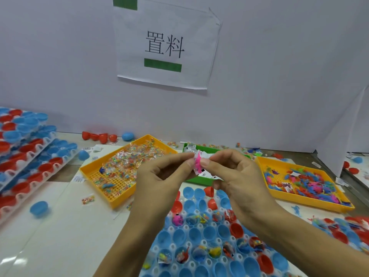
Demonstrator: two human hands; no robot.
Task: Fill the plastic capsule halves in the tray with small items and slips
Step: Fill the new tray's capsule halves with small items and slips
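Assembly of one filling is judged under way: at frame centre a pink toy (pixel 198 161) and white slip (pixel 202 172) are pinched between left hand (pixel 159 176) and right hand (pixel 233 174), above the capsule tray (pixel 191 228) at lower centre. An empty blue half must be chosen next.

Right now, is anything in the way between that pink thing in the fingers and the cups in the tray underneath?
Nothing visible blocks it. Both hands, left hand and right hand, pinch the pink toy with a paper slip in the air above the capsule tray. Empty blue capsule halves lie open directly below.
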